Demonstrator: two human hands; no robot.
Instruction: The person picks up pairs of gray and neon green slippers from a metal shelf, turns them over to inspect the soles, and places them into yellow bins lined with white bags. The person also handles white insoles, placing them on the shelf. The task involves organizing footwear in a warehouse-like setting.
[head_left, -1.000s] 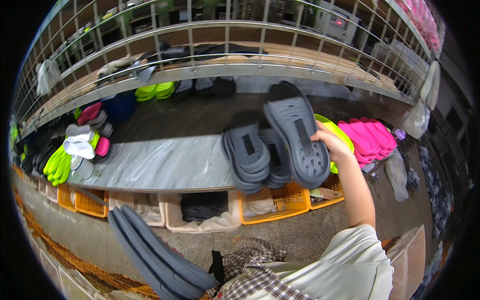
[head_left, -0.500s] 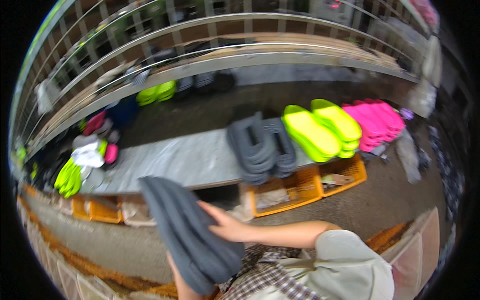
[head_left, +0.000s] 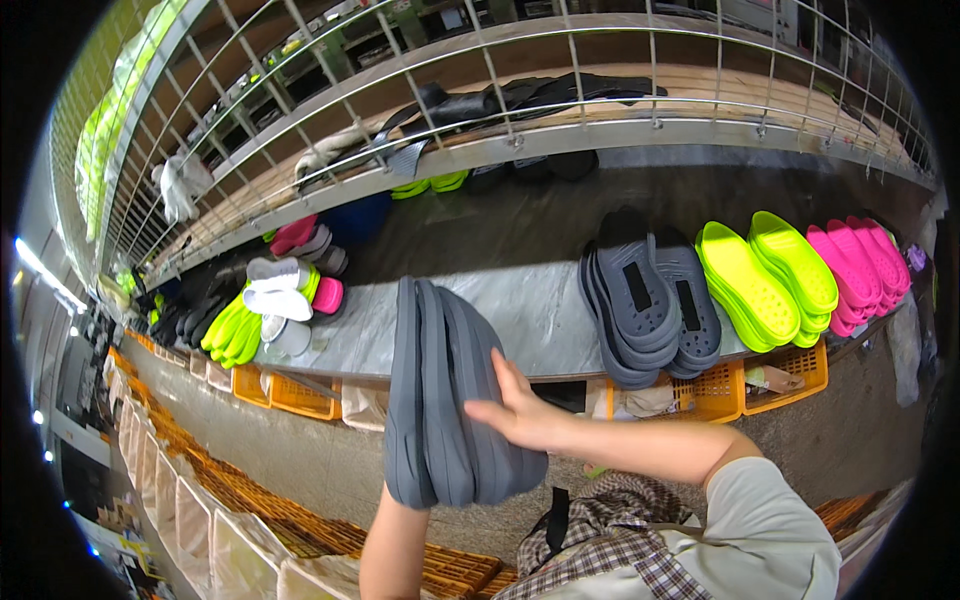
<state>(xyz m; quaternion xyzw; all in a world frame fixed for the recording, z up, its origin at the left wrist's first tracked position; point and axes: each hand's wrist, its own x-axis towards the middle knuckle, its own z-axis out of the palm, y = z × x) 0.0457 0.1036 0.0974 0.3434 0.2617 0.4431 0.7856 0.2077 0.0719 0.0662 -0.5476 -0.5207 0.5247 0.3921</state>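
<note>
Several grey foam shoe soles (head_left: 440, 400), pressed together side by side and standing nearly upright, are held between my two hands in front of the bench. My right hand (head_left: 520, 410) grips the bundle's right side, thumb and fingers spread against the outer sole. Beneath the lower end comes my left hand (head_left: 404, 502); only the wrist side shows, and its fingers are hidden behind the soles it holds. On the bench to the right sit stacked dark grey clog soles (head_left: 640, 305), then neon yellow ones (head_left: 750, 285) and pink ones (head_left: 850, 270).
The grey bench top (head_left: 520, 325) runs across, with a wire mesh guard (head_left: 520, 90) above its far side. White, yellow and pink soles (head_left: 280, 290) are heaped at the left. Orange crates (head_left: 720, 390) stand below the bench; lined baskets (head_left: 240, 540) are at lower left.
The view has shifted left and sharpened. The grey bundle, tilted before, is now more upright and farther over the bench edge, still in both hands.
</note>
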